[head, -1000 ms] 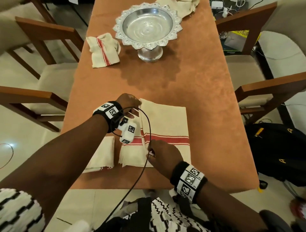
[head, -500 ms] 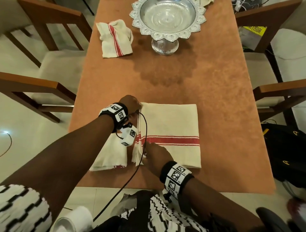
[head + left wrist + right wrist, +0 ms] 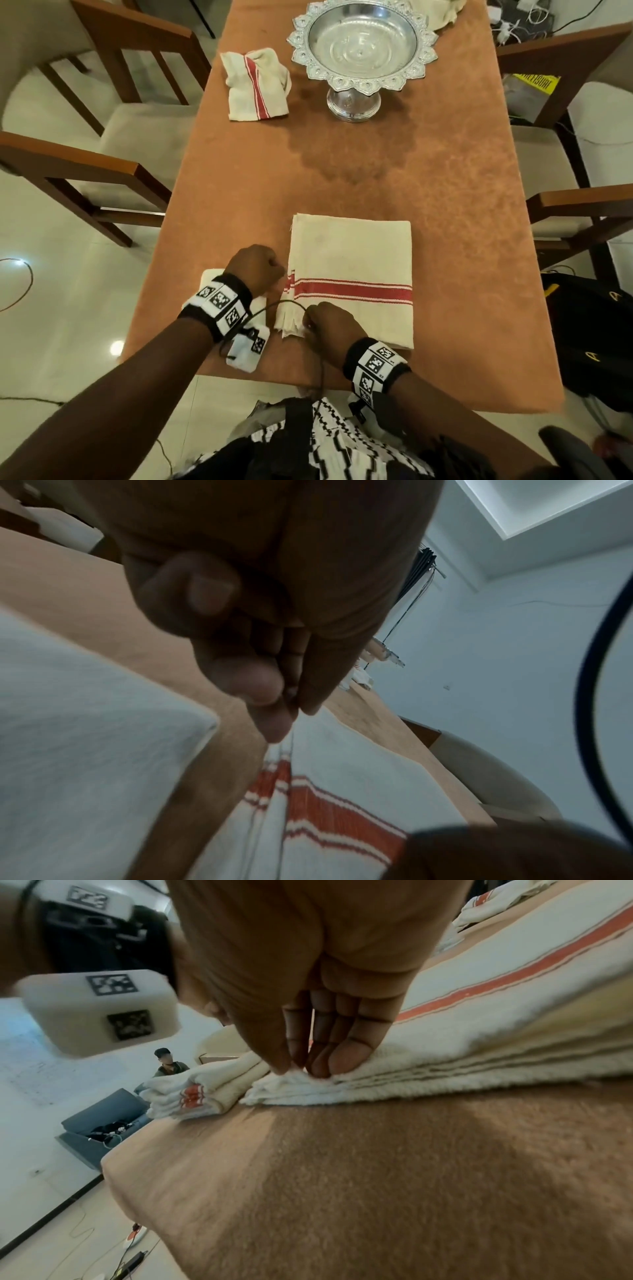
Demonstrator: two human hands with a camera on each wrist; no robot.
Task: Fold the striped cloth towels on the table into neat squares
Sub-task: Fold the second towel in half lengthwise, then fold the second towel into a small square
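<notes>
The table (image 3: 445, 205) carries the towel (image 3: 352, 260), lying flat right of both hands. The left hand (image 3: 257, 267) has slid nearer along its left edge, pinching it; the right hand (image 3: 329, 325) pinches the near-left corner. 1 fold likely follows.

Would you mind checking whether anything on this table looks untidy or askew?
Yes: the rumpled red-striped cream towel left of the ornate silver pedestal bowl is loosely bunched, not square. The folded towel's layered left edge is fanned unevenly.
</notes>
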